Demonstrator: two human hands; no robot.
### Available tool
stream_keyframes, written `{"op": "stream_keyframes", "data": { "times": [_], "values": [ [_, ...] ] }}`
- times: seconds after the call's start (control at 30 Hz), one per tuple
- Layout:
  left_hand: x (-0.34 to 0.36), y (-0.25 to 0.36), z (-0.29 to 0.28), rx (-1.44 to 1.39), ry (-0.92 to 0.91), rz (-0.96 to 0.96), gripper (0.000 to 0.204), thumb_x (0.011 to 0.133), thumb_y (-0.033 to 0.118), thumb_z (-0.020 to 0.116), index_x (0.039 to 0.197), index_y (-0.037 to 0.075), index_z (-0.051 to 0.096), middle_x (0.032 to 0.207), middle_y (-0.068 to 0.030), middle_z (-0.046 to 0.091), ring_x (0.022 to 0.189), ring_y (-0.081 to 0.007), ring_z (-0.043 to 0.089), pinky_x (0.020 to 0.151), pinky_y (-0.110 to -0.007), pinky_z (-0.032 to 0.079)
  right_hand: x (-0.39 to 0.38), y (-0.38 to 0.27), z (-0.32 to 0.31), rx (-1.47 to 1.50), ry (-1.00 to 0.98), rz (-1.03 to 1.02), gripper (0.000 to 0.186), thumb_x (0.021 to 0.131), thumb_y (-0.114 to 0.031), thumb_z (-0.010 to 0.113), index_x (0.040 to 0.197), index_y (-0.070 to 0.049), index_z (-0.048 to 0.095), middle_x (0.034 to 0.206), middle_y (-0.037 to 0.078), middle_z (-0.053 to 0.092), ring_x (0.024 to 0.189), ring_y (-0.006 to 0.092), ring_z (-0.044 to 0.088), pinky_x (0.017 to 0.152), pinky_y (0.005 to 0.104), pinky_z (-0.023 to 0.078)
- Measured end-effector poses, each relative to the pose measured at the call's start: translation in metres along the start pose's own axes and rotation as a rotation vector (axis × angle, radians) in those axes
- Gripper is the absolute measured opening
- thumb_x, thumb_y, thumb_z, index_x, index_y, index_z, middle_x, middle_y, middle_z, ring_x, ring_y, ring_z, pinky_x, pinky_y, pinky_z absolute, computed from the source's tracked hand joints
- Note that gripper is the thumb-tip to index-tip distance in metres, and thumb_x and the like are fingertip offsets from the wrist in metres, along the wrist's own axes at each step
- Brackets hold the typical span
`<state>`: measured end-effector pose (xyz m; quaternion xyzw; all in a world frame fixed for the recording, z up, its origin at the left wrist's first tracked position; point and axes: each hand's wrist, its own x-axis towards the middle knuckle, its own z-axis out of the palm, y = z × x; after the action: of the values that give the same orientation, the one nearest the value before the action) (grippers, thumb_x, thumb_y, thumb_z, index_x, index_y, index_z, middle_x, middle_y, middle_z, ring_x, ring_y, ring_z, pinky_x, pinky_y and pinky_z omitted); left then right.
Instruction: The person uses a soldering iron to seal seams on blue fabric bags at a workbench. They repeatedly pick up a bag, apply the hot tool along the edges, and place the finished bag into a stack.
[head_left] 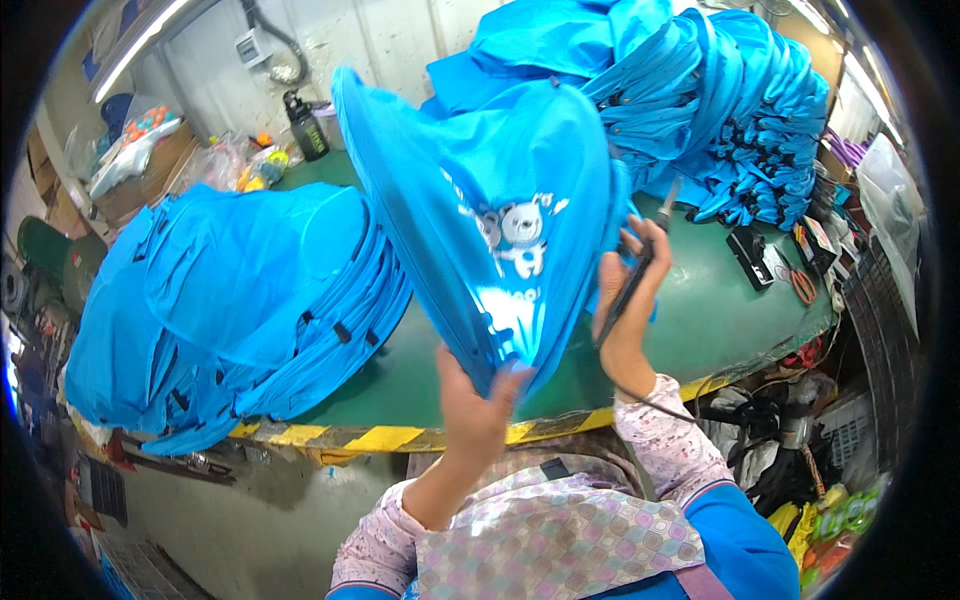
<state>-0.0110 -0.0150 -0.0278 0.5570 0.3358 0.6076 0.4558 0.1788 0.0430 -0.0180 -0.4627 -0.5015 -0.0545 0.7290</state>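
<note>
Upright before me stands a blue fabric piece (430, 190) with a curved, hooped rim and a white bear print. My left hand (472, 405) grips its lower end, thumb on the near face. In my right hand (638, 290) is a soldering iron (664, 212), black-handled and corded, its thin metal tip pointing up and away. The right fingers are close to the fabric's right edge; whether they touch it I cannot tell. To the left lies a stack of similar blue pieces (250, 250) with small black tabs along the edges.
A large pile of blue pieces (740, 110) fills the back right of the green table (700, 290). Orange-handled scissors (802, 286) and a black box-like item (748, 258) lie at right. A dark bottle (305, 127) stands behind. Yellow-black tape (390, 438) marks the front edge.
</note>
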Motion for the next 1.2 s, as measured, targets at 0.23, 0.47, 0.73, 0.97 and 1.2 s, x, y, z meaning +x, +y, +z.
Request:
{"op": "stream_keyframes", "data": {
  "times": [0.23, 0.47, 0.73, 0.97, 1.2],
  "values": [
    [0.044, -0.006, 0.014, 0.498, -0.203, 0.485, 0.055, 0.096, 0.002, 0.058, 0.143, -0.007, 0.032, 0.116, -0.0281, 0.062, 0.101, -0.0443, 0.065, 0.086, -0.045, 0.051, 0.032, -0.054, 0.045, 0.556, -0.272, -0.226, 0.067, 0.097, -0.029, 0.067, 0.144, -0.006, 0.027, 0.143, 0.022, 0.044, 0.13, 0.0378, 0.054, 0.098, 0.0443, 0.05],
    [0.224, 0.048, 0.055, 0.581, -0.258, 0.621, 0.058, 0.094, 0.0, 0.056, 0.147, -0.005, 0.034, 0.123, -0.0266, 0.062, 0.108, -0.0364, 0.065, 0.093, -0.042, 0.05, 0.048, 0.007, 0.018, 0.273, -0.121, -0.387, 0.052, 0.101, -0.018, 0.059, 0.14, 0.001, 0.031, 0.133, 0.027, 0.049, 0.112, 0.0375, 0.064, 0.1, 0.051, 0.049],
    [0.443, 0.03, 0.236, 0.794, -0.512, 0.531, 0.074, 0.088, 0.02, 0.069, 0.15, -0.002, 0.035, 0.146, -0.0287, 0.047, 0.138, -0.039, 0.044, 0.115, -0.039, 0.035, 0.024, 0.09, -0.018, 0.226, 0.022, 0.031, 0.045, 0.095, -0.006, 0.061, 0.134, 0.002, 0.04, 0.12, 0.023, 0.059, 0.081, 0.0221, 0.069, 0.08, 0.0346, 0.054],
    [0.492, -0.03, 0.379, 1.174, -0.531, 0.398, 0.039, 0.088, 0.013, 0.056, 0.127, 0.008, 0.06, 0.129, -0.0202, 0.063, 0.12, -0.0375, 0.06, 0.1, -0.046, 0.05, 0.027, 0.1, -0.033, 0.124, -0.067, 0.06, 0.048, 0.098, -0.016, 0.062, 0.136, 0.0, 0.038, 0.122, 0.023, 0.052, 0.073, 0.02, 0.066, 0.066, 0.0302, 0.056],
    [0.444, -0.026, 0.337, 1.139, -0.365, 0.935, 0.073, 0.089, 0.034, 0.07, 0.148, 0.005, 0.038, 0.132, -0.0258, 0.051, 0.116, -0.0426, 0.055, 0.1, -0.049, 0.046, 0.034, 0.101, -0.039, 0.165, -0.006, 0.187, 0.049, 0.096, -0.012, 0.059, 0.138, 0.0, 0.037, 0.123, 0.023, 0.052, 0.074, 0.0191, 0.064, 0.069, 0.0304, 0.056]
  ]
}}
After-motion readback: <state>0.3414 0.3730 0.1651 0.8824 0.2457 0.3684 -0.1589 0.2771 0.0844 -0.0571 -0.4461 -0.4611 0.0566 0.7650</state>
